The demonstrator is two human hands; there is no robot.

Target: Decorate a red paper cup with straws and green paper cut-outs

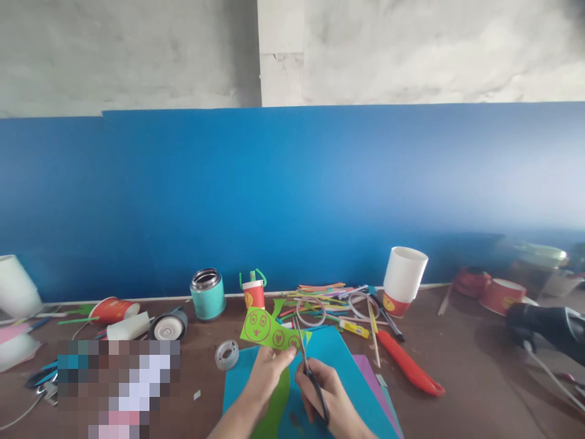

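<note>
My left hand (272, 369) pinches a strip of green paper (265, 329) that carries a drawn round face and smaller circles with hearts. In my right hand (326, 390) is a pair of scissors (315, 387), its fingers closed around the black handles. The blades point away from me and stand at the right end of the green strip, close to my left thumb. Below both hands lies a sheet of blue paper (340, 360). Another green piece of paper (278, 402) rests on it, partly covered by my left forearm.
A roll of clear tape (227, 355) lies left of the blue sheet. Behind it stand a teal thermos (208, 296) and a red cup (253, 296). Coloured pipe cleaners (320, 292), a glue stick (354, 329), stacked white cups (404, 274) and a red-handled tool (411, 366) lie to the right.
</note>
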